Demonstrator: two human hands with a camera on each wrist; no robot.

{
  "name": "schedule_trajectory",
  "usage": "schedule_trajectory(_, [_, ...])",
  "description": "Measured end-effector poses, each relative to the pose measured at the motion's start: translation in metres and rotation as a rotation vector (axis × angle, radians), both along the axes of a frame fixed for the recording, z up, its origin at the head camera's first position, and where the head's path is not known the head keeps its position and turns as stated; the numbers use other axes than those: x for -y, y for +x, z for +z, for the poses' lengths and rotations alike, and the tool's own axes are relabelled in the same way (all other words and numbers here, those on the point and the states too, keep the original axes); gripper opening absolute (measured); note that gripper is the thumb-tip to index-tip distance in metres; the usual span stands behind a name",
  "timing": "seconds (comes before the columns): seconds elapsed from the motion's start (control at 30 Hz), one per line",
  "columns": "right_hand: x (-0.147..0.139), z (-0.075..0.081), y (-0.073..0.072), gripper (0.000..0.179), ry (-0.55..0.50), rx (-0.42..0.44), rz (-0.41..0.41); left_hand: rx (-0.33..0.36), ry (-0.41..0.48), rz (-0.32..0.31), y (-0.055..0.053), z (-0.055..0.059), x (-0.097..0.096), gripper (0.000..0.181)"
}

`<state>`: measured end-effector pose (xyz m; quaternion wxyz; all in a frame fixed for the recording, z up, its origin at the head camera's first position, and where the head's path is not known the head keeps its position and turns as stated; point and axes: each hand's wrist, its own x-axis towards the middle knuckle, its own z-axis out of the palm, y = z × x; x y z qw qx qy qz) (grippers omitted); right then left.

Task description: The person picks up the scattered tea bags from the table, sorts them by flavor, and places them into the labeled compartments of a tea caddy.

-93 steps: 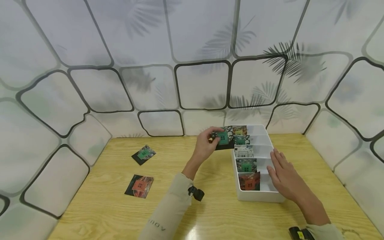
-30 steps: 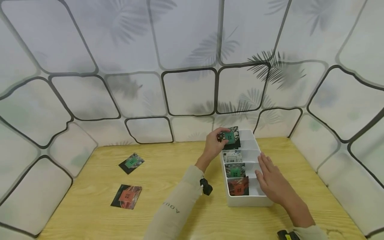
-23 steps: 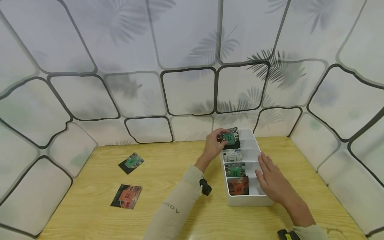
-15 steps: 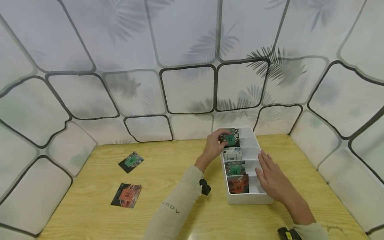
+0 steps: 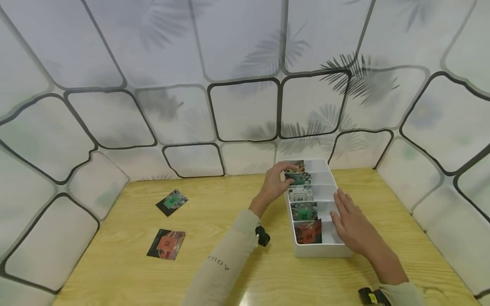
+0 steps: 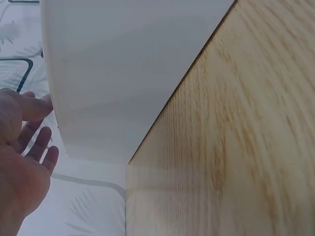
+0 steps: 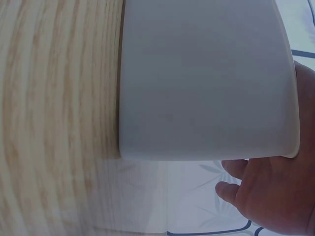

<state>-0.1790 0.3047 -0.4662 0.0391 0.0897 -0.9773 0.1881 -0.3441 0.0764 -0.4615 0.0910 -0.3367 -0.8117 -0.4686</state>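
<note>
A white box (image 5: 323,250) with a row of compartments stands on the table at right in the head view. My left hand (image 5: 272,183) is at its back left, thumb and forefinger apart by a green-labelled packet (image 5: 302,178) low in the second compartment from the back. The left wrist view has the left hand (image 6: 27,142) beside the box wall, lower fingers loosely extended. Straight fingers of my right hand (image 5: 356,225) rest along the box's right rim. The other compartments hold an orange-toned packet (image 5: 300,165), a white packet (image 5: 300,194), a green-labelled packet (image 5: 305,211) and a red packet (image 5: 308,232).
Left on the wood-grain table (image 5: 126,272) lie a green-labelled packet (image 5: 172,202) and a red-labelled packet (image 5: 166,244), apart from each other. A patterned wall (image 5: 249,110) rises close behind the box.
My left hand has brought a dark green-labelled packet over the box and let it down into the second compartment from the back. The right hand stays on the rim; the view shifts slightly.
</note>
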Motion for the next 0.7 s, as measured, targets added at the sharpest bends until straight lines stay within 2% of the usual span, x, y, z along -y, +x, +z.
schedule_trajectory(0.2, [-0.001, 0.000, -0.001, 0.065, -0.008, -0.006, 0.011, -0.012, -0.026, 0.028, 0.007, 0.002, 0.010, 0.030])
schedule_trajectory(0.43, [0.000, 0.000, -0.002, 0.065, 0.000, 0.010, 0.017, -0.023, -0.018, 0.016, 0.018, 0.004, 0.028, 0.031])
schedule_trajectory(0.7, [-0.003, -0.005, -0.002, 0.065, -0.027, -0.012, 0.018, -0.077, -0.019, -0.021, 0.035, 0.006, 0.051, 0.030])
